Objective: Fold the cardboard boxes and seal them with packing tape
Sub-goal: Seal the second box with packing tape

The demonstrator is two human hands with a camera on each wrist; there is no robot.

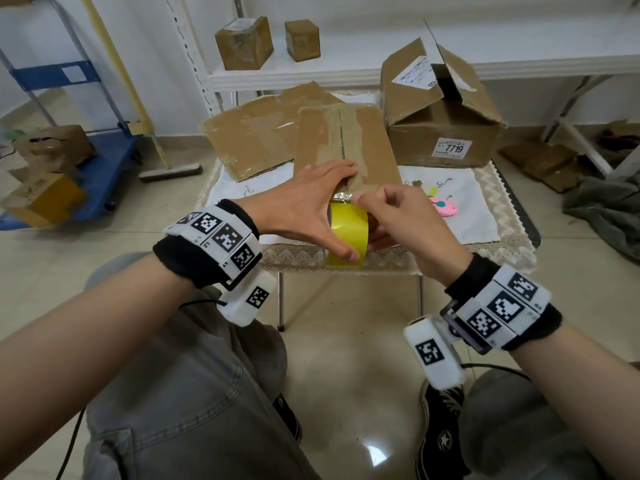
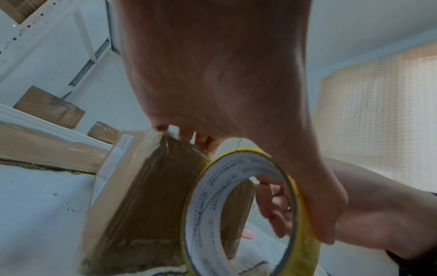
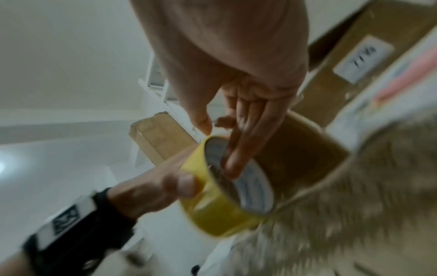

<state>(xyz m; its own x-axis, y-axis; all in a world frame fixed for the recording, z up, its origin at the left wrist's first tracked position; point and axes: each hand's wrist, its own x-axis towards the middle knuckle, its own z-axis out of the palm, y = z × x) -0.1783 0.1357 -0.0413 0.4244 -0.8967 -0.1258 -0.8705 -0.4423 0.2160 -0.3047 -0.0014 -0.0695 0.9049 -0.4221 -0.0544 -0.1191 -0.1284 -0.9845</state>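
Observation:
A yellow packing tape roll (image 1: 348,233) (image 2: 305,248) (image 3: 212,211) stands on edge against the near side of a closed, tape-streaked cardboard box (image 1: 346,147) (image 2: 146,196) (image 3: 295,158) on the small table. My left hand (image 1: 304,202) (image 2: 212,74) spans both. Its straight fingers press on the box top and its thumb (image 3: 165,181) presses the roll's outer face. My right hand (image 1: 398,216) (image 3: 236,56) holds the roll, with fingers (image 2: 274,211) through the core and thumb and forefinger pinching at the roll's top by the box edge.
Flattened cardboard (image 1: 252,136) lies behind on the left. An open box labelled 7719 (image 1: 446,123) stands at the right rear. A pink cutter (image 1: 445,206) lies on the white tablecloth (image 1: 485,216). Two small boxes (image 1: 244,41) sit on the shelf behind. A blue cart (image 1: 104,168) stands left.

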